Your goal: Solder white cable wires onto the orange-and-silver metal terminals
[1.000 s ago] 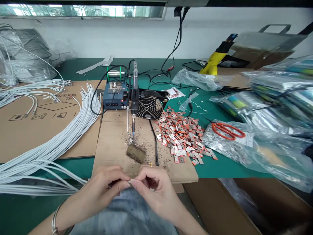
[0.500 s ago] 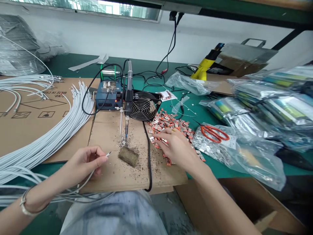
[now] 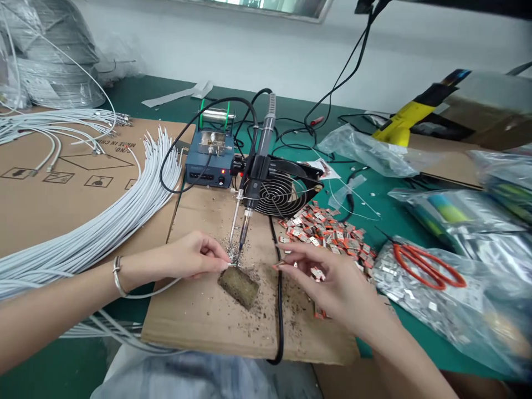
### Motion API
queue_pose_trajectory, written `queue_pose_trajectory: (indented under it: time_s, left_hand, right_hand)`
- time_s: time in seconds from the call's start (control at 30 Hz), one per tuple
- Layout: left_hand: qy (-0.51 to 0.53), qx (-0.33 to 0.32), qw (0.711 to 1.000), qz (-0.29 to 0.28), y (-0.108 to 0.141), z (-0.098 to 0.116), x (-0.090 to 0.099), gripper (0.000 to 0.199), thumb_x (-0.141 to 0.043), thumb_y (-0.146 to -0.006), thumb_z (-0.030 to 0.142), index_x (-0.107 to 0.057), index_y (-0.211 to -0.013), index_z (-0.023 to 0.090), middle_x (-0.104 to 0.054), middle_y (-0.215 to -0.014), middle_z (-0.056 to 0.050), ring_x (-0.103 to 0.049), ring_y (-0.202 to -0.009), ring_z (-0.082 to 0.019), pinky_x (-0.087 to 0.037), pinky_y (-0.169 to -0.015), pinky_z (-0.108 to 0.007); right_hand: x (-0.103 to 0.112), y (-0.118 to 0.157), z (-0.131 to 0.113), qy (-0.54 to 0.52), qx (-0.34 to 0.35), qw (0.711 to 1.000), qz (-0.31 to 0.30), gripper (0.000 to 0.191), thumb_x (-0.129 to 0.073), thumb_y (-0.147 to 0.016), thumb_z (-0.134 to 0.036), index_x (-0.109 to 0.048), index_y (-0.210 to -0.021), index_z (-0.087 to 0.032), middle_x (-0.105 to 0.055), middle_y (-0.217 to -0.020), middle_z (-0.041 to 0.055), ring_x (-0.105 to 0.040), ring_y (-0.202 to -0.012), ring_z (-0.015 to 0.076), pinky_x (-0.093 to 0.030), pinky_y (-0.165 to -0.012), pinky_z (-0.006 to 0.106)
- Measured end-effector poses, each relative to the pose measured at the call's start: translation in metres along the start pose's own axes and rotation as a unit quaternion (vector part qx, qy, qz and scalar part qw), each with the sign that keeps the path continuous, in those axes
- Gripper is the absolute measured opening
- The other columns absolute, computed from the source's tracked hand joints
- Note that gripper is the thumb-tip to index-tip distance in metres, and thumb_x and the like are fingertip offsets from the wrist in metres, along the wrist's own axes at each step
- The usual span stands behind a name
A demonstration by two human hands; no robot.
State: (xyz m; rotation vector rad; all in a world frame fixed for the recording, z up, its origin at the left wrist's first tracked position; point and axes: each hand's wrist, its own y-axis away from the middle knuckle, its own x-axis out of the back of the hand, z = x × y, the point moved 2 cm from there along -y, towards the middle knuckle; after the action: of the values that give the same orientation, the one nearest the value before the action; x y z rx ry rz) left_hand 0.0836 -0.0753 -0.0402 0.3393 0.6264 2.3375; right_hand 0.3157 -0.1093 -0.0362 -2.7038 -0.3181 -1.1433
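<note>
My left hand point(image 3: 199, 256) pinches the end of a white cable point(image 3: 168, 287) under the tip of a soldering iron point(image 3: 249, 208) fixed upright in a stand. Just below that tip lies a brown sponge block point(image 3: 239, 286) on the cardboard. My right hand point(image 3: 332, 277) is to the right of the sponge, its thumb and fingertips closed on a small orange-edged connector piece, blurred and partly hidden. Behind this hand spreads a pile of small metal and orange connectors point(image 3: 332, 233).
A blue soldering station point(image 3: 205, 169) with a solder spool point(image 3: 216, 114) stands behind, beside a black fan point(image 3: 278, 194). White cables point(image 3: 124, 221) lie bundled at left. Red-handled scissors point(image 3: 424, 266) rest on a bag of metal parts point(image 3: 409, 288). A black cord point(image 3: 279, 310) crosses the cardboard.
My left hand has brought the cable end right and up to the iron's tip. My right hand has left the connector pile with a small piece and come nearer the iron. The view has shifted.
</note>
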Motion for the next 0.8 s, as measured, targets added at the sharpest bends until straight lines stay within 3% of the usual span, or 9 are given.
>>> queue_pose_trajectory:
  time_s: [0.1,0.2,0.3,0.4,0.8]
  left_hand:
    - [0.002,-0.021,1.0,-0.01,0.0,-0.002,-0.002,0.023,-0.061,-0.073,0.033,-0.063,-0.08,0.011,-0.039,-0.049,0.007,-0.029,-0.039,-0.004,-0.019,-0.035,-0.016]
    - [0.014,-0.041,0.999,-0.012,-0.001,-0.007,-0.001,0.023,-0.06,-0.076,0.034,-0.064,-0.082,0.012,-0.039,-0.049,0.007,-0.028,-0.039,-0.004,-0.019,-0.035,-0.016]
    - [0.026,-0.042,0.999,0.0,-0.003,-0.009,0.0,0.022,-0.06,-0.076,0.032,-0.064,-0.087,0.013,-0.039,-0.048,0.008,-0.028,-0.038,-0.004,-0.018,-0.034,-0.016]
    - [0.019,-0.053,0.998,0.001,-0.005,-0.007,0.001,0.02,-0.059,-0.077,0.03,-0.065,-0.086,0.013,-0.038,-0.047,0.008,-0.028,-0.038,-0.004,-0.018,-0.034,-0.016]
    - [0.009,-0.03,0.999,-0.011,-0.005,0.003,0.002,0.017,-0.058,-0.079,0.028,-0.064,-0.079,0.012,-0.038,-0.047,0.008,-0.028,-0.037,-0.003,-0.017,-0.033,-0.015]
  right_hand:
    - [-0.018,-0.007,-0.015,-0.178,-0.028,0.983,-0.044,0.011,-0.057,-0.081,-0.027,-0.064,-0.085,-0.019,-0.066,-0.074,0.0037,-0.061,-0.064,0.016,-0.049,-0.057,0.028]
    - [-0.036,-0.018,-0.02,-0.315,-0.107,0.94,-0.073,0.014,-0.064,-0.074,-0.03,-0.059,-0.076,-0.017,-0.061,-0.065,0.0016,-0.057,-0.055,0.0125,-0.049,-0.049,0.024]
    - [-0.05,-0.024,-0.018,-0.411,-0.169,0.892,-0.084,0.024,-0.072,-0.066,-0.032,-0.059,-0.079,-0.016,-0.063,-0.067,0.0017,-0.058,-0.053,0.0101,-0.051,-0.049,0.021]
    - [-0.057,-0.025,-0.016,-0.458,-0.194,0.863,-0.088,0.029,-0.077,-0.061,-0.032,-0.062,-0.079,-0.014,-0.065,-0.066,0.0024,-0.059,-0.053,0.0085,-0.05,-0.048,0.017]
    - [-0.055,-0.024,-0.018,-0.475,-0.192,0.856,-0.074,0.027,-0.08,-0.061,-0.035,-0.068,-0.075,-0.015,-0.065,-0.062,0.0023,-0.057,-0.049,0.0081,-0.049,-0.044,0.016]
